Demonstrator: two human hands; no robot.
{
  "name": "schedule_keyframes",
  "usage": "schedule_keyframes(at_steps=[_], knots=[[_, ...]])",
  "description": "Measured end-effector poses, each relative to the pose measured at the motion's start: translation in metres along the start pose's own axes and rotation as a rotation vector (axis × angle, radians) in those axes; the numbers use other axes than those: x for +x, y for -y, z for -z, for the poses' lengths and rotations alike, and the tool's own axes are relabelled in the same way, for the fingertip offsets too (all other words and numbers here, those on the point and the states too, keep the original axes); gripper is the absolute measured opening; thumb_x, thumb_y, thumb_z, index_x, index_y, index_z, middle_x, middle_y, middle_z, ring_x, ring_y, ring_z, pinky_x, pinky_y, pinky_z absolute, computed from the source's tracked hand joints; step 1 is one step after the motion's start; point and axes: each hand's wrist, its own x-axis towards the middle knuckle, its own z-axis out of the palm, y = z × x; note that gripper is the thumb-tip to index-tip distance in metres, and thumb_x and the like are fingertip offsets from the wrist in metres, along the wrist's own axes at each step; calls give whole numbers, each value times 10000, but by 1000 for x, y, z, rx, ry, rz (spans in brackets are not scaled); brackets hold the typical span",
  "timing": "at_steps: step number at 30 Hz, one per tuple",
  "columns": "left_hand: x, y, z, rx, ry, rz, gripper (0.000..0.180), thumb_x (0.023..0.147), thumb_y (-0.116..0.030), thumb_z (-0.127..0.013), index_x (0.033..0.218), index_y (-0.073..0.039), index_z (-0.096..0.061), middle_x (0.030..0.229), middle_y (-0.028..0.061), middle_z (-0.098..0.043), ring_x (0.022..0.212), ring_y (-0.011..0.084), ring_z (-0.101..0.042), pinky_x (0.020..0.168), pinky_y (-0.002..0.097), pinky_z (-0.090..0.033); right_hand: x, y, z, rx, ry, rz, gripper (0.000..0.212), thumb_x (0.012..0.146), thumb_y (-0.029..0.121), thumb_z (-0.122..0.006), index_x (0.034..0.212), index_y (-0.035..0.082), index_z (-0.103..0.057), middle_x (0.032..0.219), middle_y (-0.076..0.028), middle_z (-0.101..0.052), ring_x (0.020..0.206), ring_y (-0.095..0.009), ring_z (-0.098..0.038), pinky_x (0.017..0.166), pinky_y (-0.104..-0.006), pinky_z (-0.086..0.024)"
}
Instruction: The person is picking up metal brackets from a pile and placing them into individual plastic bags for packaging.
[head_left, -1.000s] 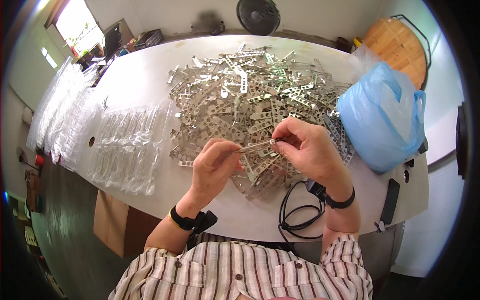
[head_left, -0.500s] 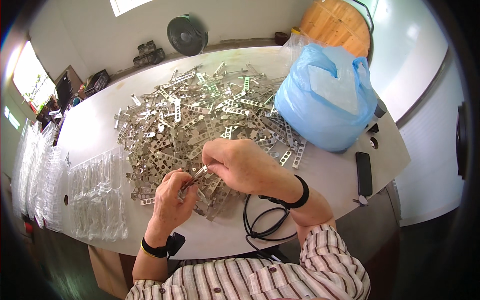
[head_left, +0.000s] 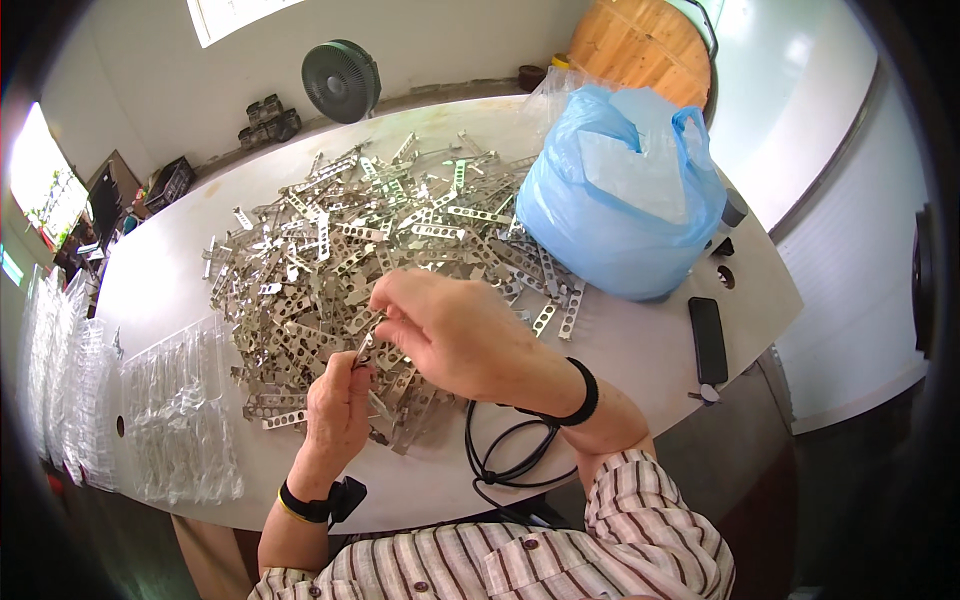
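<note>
A large heap of perforated metal strips (head_left: 330,290) spreads over the table. At its near edge my left hand (head_left: 338,405) is closed, pinching a small metal strip (head_left: 366,348) between thumb and fingers. My right hand (head_left: 450,335) arches over from the right, its thumb and fingertips closed at the upper end of the same strip. The strip stands tilted between both hands. My fingers hide much of it, so I cannot tell whether it is one piece or several stacked.
A bulging blue plastic bag (head_left: 620,200) stands right of the heap. A black phone (head_left: 708,340) lies near the right edge. A coiled black cable (head_left: 490,460) is beside my right forearm. Clear plastic trays (head_left: 185,420) lie on the left. A fan (head_left: 342,82) stands behind the table.
The strip has turned more upright between my hands. My left fingers have drawn together around it. The whole view has shifted slightly, moving the table and heap leftward in the picture.
</note>
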Motion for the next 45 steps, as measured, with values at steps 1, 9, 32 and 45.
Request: schedule_keyframes(at_steps=[1,9,32,45], knots=[[-3,6,-3,-37,-24,41,90,1042,-106,-540,1050,-16,-543,743,95,-567,623,246,-555,602,353,-463,0,1,4,-4,1,2,138,918,106,-688,1007,36,-610,936,-170,-681,836,-363,-688,683,-424,-535],[2,10,-8,-508,-20,318,175,1093,-179,-486,1013,-35,-547,698,-38,-478,603,45,-418,553,213,-367,-5,-12,62,-119,-561,-12,138,1007,145,-643,1003,6,-652,829,-39,-661,754,-109,-600,673,-260,-488],[12,24,-19,-677,48,413,222,1098,-223,-463,1033,-33,-558,732,-13,-486,619,87,-457,618,254,-454,-8,-120,134,-942,-606,-687,230,914,233,-694,1073,67,-704,1028,-156,-736,943,-336,-715,813,-423,-559],[10,22,-17,-636,46,408,208,1093,-201,-472,1022,-30,-568,705,-14,-502,593,75,-457,604,243,-458,0,-122,130,-986,-760,-612,139,939,210,-665,955,72,-677,1089,-135,-702,878,-333,-712,714,-408,-573]])
